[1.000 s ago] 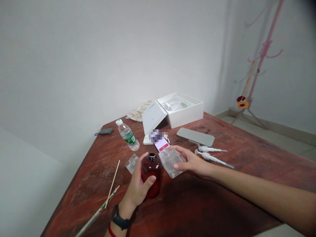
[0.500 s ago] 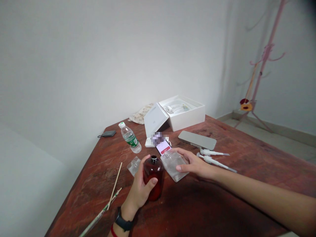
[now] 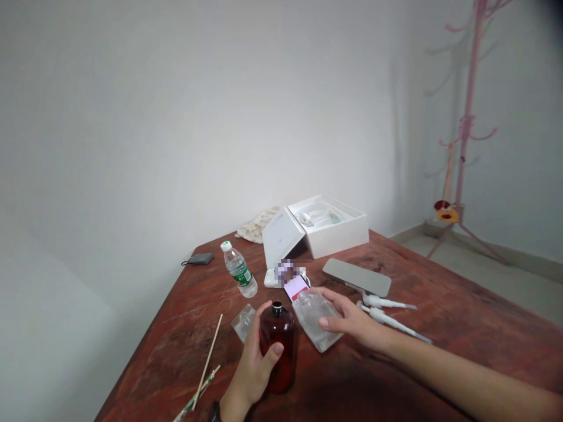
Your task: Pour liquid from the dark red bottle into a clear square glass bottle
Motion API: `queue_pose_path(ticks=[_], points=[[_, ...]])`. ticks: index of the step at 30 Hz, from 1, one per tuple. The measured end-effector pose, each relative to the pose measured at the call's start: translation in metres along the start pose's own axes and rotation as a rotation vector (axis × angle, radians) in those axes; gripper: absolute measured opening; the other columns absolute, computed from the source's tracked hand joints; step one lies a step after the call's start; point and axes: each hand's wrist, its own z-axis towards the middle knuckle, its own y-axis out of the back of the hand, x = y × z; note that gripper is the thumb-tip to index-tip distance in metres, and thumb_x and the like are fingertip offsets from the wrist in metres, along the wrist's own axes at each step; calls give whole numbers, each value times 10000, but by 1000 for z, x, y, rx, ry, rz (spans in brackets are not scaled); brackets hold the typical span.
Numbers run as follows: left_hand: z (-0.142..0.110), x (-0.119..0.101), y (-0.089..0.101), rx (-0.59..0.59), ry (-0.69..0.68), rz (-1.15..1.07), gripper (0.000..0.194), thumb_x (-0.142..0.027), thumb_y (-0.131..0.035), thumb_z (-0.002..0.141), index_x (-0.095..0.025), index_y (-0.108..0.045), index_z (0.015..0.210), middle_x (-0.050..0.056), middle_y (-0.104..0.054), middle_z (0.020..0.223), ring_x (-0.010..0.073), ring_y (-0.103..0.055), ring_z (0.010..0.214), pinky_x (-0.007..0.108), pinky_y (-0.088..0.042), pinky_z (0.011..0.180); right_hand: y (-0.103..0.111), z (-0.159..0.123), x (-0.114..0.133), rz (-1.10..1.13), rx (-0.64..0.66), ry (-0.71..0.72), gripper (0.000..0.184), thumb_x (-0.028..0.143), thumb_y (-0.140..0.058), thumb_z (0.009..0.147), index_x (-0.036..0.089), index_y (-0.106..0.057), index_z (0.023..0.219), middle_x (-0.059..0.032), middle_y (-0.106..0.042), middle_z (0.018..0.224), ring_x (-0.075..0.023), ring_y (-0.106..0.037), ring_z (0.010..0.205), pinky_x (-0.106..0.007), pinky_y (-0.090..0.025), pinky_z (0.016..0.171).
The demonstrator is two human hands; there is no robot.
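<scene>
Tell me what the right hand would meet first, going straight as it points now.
The right hand, holding a clear, flat, squarish bottle, would probably meet the shiny, dark brown, rounded bottle first, though depth is unclear.

1. Soft, muted light; faint shadows streak the plain pale-grey wall (image 3: pixel 264 117).
2. Faint glints mark the glossy dark-brown bottle (image 3: pixel 284 334) in the left hand (image 3: pixel 254 366).
3. Pixelation partly masks the lit rectangular phone (image 3: pixel 296 287) beyond the right hand (image 3: pixel 345 319).

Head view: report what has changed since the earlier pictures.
The whole scene sits lower in frame, as if the view tipped up; the red wristband has left view. Nothing was visibly grasped or released: the left hand still grips the brown bottle, the right hand the clear flat container. White pumps stayed put.
</scene>
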Motion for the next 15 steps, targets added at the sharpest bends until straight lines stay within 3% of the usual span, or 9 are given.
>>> queue_pose_path(ticks=[2, 6, 11, 15], points=[[-1, 7, -2, 11, 12, -37, 858, -757, -660, 981, -251, -412, 1628, 176, -478, 1661, 433, -412, 1562, 611, -259, 1322, 1, 1, -5, 5, 9, -1, 714, 534, -969, 692, 271, -713, 1304, -87, -807, 1168, -342, -750, 1114, -503, -547, 1038], [5, 21, -8, 38, -59, -125, 898, -789, -679, 943, -266, -415, 1623, 181, -515, 1632, 445, -469, 1525, 616, -343, 1284, 4, 0, -5, -27, -5, 29, 656, 586, -940, 702, 294, -751, 1259, -93, -812, 1156, -382, -755, 1122, -553, -535, 1055], [12, 23, -15, 37, -134, -220, 897, -811, -715, 893, -319, -465, 1601, 171, -620, 1526, 471, -560, 1445, 649, -404, 1228, 6, -2, 6, -76, -28, -11, 670, 635, -958, 634, 373, -781, 1224, -62, -823, 1184, -430, -717, 1256, -601, -449, 1182], [13, 27, -24, -13, -132, -328, 886, -805, -761, 856, -367, -501, 1581, 156, -664, 1450, 474, -604, 1390, 665, -405, 1211, 9, 2, 11, -165, 26, 10, 711, 716, -928, 604, 383, -784, 1215, -72, -820, 1245, -482, -717, 1277, -650, -444, 1190]])
